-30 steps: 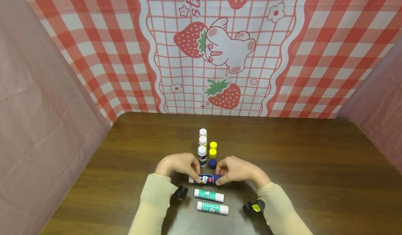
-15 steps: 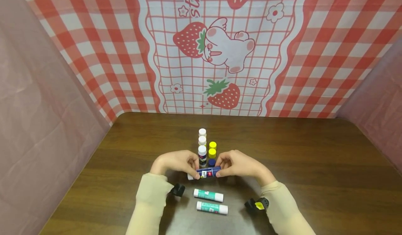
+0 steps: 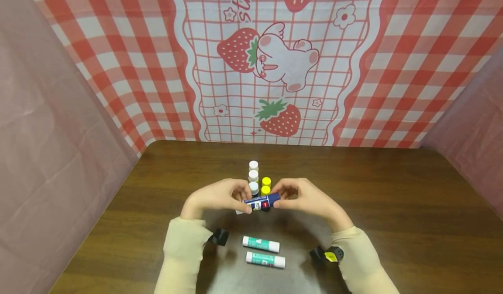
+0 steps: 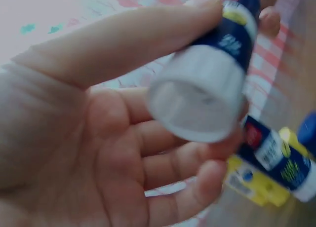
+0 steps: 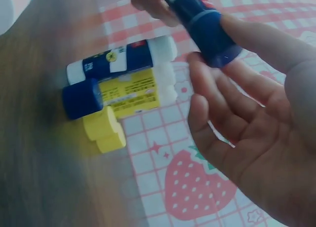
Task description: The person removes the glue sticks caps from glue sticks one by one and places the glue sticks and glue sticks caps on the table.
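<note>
A navy glue stick (image 3: 259,203) is held sideways above the table by both hands. At its white end, the left hand (image 3: 222,196) pinches the body between thumb and fingers. The right hand (image 3: 304,196) grips the navy cap (image 5: 210,34) at the other end. From the left wrist, the hollow white base (image 4: 195,96) faces the camera. Just behind it stand a second navy glue stick (image 5: 118,61) and yellow-labelled ones (image 5: 131,94), uncapped ends up. Beside them a navy cap (image 5: 81,99) and two yellow caps (image 3: 266,182) rest on the table.
Two green-and-white glue sticks (image 3: 261,244) lie side by side nearer the person. The brown wooden table (image 3: 373,189) ends at a red-and-white checked cloth (image 3: 412,67) behind. Pinkish cloth (image 3: 59,111) hangs at both sides.
Both hands have lifted the navy glue stick off the table and moved it away from the person, tilting its capped end up. The green-and-white sticks have stayed in place.
</note>
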Motion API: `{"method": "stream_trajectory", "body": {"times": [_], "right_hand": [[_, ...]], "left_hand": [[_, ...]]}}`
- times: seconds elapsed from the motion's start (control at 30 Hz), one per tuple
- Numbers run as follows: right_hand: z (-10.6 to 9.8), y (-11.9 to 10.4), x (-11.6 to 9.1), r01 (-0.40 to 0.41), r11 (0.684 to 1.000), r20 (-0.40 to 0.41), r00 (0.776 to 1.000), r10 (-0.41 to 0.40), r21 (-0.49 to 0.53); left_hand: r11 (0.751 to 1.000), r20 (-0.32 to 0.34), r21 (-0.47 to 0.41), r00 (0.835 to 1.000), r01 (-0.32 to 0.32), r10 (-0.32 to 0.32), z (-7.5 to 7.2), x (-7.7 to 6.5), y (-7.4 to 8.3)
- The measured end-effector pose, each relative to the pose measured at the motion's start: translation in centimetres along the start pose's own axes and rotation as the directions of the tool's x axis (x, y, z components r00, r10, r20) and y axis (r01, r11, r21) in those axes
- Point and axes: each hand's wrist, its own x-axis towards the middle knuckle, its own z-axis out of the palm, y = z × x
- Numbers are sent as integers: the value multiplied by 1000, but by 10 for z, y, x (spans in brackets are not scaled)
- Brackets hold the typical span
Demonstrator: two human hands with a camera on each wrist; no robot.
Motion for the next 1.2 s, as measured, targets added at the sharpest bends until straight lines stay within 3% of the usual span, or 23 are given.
{"method": "stream_trajectory", "body": {"times": [0.2,0.4,0.77,1.03,1.2], "right_hand": [[-4,-8,-3,100,995,-146,985,-96,20],[-3,-12,-3,185,983,-238,955,-176,17],[-2,-19,-3,231,973,-274,936,-221,2],[-3,-48,-9,206,978,-277,939,-204,-20],[-6,-51,-11,219,974,-259,939,-225,-54]], "left_hand": [[998,-102,51,994,-35,40,1,-3,16],[999,-181,21,982,-44,47,6,0,24],[998,-302,13,951,-65,66,16,8,36],[997,-312,18,947,-77,79,18,6,37],[996,-317,52,945,-67,80,18,4,40]]}}
